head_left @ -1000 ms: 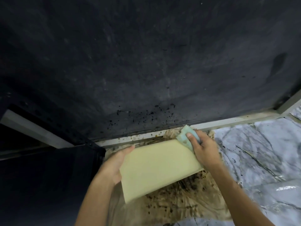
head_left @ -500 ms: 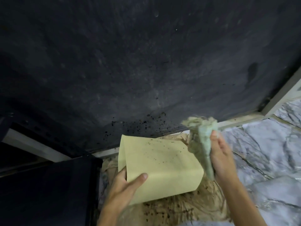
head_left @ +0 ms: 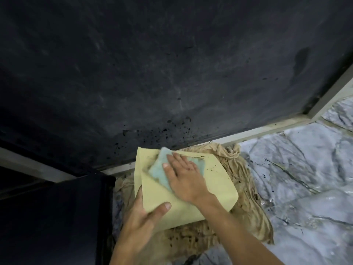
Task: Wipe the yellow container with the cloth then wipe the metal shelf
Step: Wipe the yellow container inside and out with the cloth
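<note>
The yellow container [head_left: 215,180] lies tilted on its side at the lower middle, a broad flat face turned up with dark specks on it. My left hand [head_left: 145,219] grips its near left corner, thumb on the top face. My right hand [head_left: 183,175] lies flat, fingers spread, pressing a pale blue-green cloth [head_left: 158,169] onto the upper left part of that face. The cloth shows on both sides of the hand. A pale metal frame rail [head_left: 267,131] of the shelf runs along the base of the dark wall.
A stained beige rag [head_left: 246,190] is spread under the container on a grey marbled floor [head_left: 298,169]. The dark wall [head_left: 172,64], spattered with black spots, fills the upper view. A dark block [head_left: 57,217] stands at lower left.
My right hand has come down from holding the bunched cloth in the air beside the container and now presses it flat on the top face. My left hand shifted its grip on the near corner.
</note>
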Available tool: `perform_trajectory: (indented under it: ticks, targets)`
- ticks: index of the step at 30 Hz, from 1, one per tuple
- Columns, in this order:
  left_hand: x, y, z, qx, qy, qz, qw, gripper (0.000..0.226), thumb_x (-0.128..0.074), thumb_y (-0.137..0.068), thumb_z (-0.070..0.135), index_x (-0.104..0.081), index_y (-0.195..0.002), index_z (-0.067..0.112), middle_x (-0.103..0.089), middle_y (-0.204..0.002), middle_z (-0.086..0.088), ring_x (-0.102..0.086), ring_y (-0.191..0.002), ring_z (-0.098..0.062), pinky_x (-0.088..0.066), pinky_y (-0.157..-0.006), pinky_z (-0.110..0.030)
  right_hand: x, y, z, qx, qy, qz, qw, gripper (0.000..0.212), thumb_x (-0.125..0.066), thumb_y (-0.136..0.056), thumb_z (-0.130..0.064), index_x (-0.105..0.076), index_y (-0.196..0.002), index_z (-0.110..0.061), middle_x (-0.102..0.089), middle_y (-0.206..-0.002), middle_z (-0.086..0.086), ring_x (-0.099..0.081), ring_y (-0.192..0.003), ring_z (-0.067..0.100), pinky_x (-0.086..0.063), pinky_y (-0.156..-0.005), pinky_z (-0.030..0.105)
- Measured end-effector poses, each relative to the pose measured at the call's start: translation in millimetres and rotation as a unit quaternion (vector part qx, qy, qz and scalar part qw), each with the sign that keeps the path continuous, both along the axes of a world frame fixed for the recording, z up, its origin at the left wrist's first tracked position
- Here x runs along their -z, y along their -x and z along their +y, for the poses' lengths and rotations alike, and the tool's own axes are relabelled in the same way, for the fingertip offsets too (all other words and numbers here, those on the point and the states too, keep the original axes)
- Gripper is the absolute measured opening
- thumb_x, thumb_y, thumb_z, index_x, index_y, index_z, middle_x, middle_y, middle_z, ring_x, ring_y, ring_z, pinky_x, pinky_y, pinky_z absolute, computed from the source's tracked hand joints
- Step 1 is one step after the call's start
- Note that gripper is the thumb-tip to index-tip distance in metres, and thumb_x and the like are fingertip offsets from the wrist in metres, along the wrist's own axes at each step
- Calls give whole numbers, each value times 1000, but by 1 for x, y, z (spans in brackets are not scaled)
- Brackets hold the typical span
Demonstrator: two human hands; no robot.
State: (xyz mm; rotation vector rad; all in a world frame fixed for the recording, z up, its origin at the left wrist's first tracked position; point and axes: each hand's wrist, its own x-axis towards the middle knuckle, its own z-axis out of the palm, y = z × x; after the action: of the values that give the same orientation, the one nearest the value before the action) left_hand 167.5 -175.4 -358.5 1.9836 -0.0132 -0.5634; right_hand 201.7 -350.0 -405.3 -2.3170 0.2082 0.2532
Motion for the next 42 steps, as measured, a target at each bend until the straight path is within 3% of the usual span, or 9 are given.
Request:
perform_trajectory:
  ticks: [6, 10, 16, 20, 25, 28, 33, 37, 42]
  targets:
    - [6, 5, 0, 13, 3, 46, 999, 68, -79, -76, 33, -51, -137, 46, -72, -122, 37, -65, -115, 16, -51, -103, -20, 44, 12, -59, 130, 55, 132, 981, 64, -9, -101, -53, 4, -157, -25, 5, -167, -3, 9, -152, 16, 3, -123, 44]
    - [5, 1, 0, 27, 5, 42, 999, 83, -80, -73, 41, -45, -148, 47, -72, -131, 30, -65, -125, 6, -47, -115, -36, 10, 6, -5, 24, 28, 44, 998, 57, -4, -102, -52, 13, -154, -37, 17, -162, -15, 22, -148, 13, 11, -121, 43]
    - [1, 3, -6, 22, 17, 24, 999, 79, -78, -89, 13, -41, -153, 42, -70, -130, 35, -64, -122, 13, -50, -94, -10, -15, -9, 21, -54, -13, -39, 998, 55, -12, -99, -62, 0, -152, -51, 3, -163, -23, 12, -149, 2, 10, -121, 38]
    - [7, 8, 3, -19, 20, 52, 998, 60, -81, -81, 21, -59, -133, 40, -79, -120, 24, -70, -116, 6, -53, -90, -11, 37, 10, -44, 51, 54, 47, 996, 59, -9, -97, -65, -4, -154, -47, 0, -164, -17, 6, -151, 9, 3, -122, 42]
    - [2, 8, 0, 14, 5, 45, 999, 65, -78, -85, 29, -52, -143, 42, -75, -127, 27, -66, -121, 8, -47, -111, -31, 53, 8, -67, 187, 48, 139, 971, 64, -8, -97, -62, -4, -156, -37, -2, -167, -7, 1, -153, 18, -1, -122, 47]
    - [0, 5, -5, 32, 7, 33, 999, 72, -78, -84, 29, -48, -148, 42, -73, -132, 26, -65, -126, 5, -47, -116, -33, 17, 12, -10, 111, 50, 66, 990, 62, -4, -98, -61, 7, -155, -39, 10, -164, -12, 14, -151, 15, 9, -121, 46]
    - [-2, 6, -8, 37, 7, -4, 999, 77, -71, -92, 1, -42, -153, 37, -67, -134, 36, -61, -127, 12, -47, -95, -3, -21, -3, 41, -38, -14, -27, 999, 56, -13, -100, -59, -3, -154, -47, 4, -164, -20, 14, -150, 4, 11, -121, 41]
    - [3, 10, -4, -18, 43, 67, 997, 57, -72, -90, -3, -60, -135, 31, -81, -119, 15, -74, -114, -2, -56, -85, -12, 33, 10, -26, 56, 53, 40, 996, 62, -7, -97, -63, -1, -155, -41, 1, -166, -13, 8, -151, 10, 2, -123, 44]
    - [6, 12, -1, -27, 50, 106, 993, 62, -81, -84, 11, -59, -139, 29, -80, -125, 11, -73, -119, -7, -52, -98, -27, 72, 36, -76, 196, 18, 85, 977, 66, -17, -97, -64, -10, -157, -36, -7, -166, -12, -3, -152, 10, -5, -123, 40]
